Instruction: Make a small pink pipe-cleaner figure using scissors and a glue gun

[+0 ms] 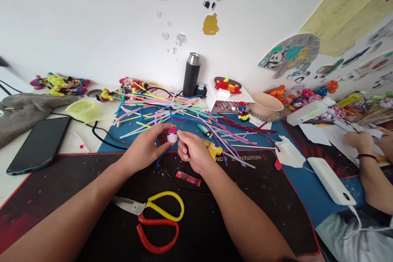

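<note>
My left hand (150,147) pinches a small pink-topped, pale doll head (172,134) between thumb and fingers. A blue pipe cleaner (159,159) shows just below it. Right beside the head, my right hand (192,149) is closed in a pinch, its fingertips at the head's right side; what they grip is too small to make out. A yellow glue gun (215,150) lies partly behind my right hand. Nearer me on the dark mat are a pink lighter (188,179) and scissors (158,223) with one yellow and one red handle.
Loose pipe cleaners (153,108) are heaped behind my hands. A black flask (192,74), a white box (230,104) and a bowl (266,106) stand by the wall. A phone (38,144) lies left. At right are a power bank (331,181) and a co-worker's hands (359,142) with paper.
</note>
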Demonstrator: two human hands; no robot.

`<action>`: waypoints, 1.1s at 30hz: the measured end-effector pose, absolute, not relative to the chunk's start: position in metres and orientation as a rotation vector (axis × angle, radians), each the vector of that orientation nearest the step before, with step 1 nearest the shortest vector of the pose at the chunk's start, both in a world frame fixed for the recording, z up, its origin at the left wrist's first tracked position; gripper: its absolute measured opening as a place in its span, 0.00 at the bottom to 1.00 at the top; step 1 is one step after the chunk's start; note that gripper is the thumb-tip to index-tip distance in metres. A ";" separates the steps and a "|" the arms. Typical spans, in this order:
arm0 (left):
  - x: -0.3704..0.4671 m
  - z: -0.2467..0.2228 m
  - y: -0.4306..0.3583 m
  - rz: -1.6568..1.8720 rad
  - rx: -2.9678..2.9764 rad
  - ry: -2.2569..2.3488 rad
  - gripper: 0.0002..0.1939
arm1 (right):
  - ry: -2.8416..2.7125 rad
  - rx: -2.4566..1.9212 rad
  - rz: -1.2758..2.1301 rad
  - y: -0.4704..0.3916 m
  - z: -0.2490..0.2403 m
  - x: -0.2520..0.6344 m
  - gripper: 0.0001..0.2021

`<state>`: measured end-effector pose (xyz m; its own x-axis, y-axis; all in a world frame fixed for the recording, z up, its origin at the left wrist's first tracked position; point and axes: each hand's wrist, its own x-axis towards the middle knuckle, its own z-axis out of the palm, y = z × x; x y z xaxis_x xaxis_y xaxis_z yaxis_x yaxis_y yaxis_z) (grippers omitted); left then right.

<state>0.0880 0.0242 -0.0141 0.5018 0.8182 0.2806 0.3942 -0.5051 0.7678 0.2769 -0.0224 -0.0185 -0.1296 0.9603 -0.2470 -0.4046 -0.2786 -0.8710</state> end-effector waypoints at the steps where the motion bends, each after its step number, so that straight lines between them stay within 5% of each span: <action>1: 0.088 -0.014 0.024 0.855 2.107 0.988 0.22 | -0.790 -1.029 1.634 -0.022 -0.018 0.277 0.29; 33: 0.089 -0.012 0.023 0.826 2.105 1.011 0.22 | -0.783 -1.040 1.647 -0.024 -0.019 0.278 0.26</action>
